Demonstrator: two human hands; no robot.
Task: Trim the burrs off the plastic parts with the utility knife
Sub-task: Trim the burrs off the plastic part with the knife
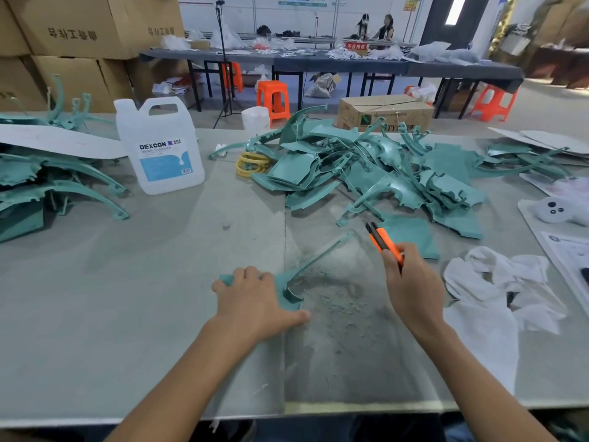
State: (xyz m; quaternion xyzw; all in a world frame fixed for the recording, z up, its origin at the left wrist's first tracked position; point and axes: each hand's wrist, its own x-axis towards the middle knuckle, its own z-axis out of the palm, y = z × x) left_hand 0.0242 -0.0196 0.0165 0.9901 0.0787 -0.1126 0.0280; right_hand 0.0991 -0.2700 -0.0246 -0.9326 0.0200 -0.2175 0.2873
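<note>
A teal plastic part (306, 266) with a long thin arm lies on the grey table in front of me. My left hand (255, 298) lies over its broad left end, fingers curled over the far edge and thumb stretched along the near side. My right hand (411, 282) grips an orange and black utility knife (381, 239), tip pointing up and to the left, held above the table to the right of the part's arm and clear of it. Plastic shavings dust the table between my hands.
A big heap of teal parts (382, 173) fills the table's far middle and right. More teal parts (47, 186) lie at the left. A white DEXCON jug (159, 148) stands left of centre, yellow rings (251, 164) beside it. White cloths (497, 288) lie at my right.
</note>
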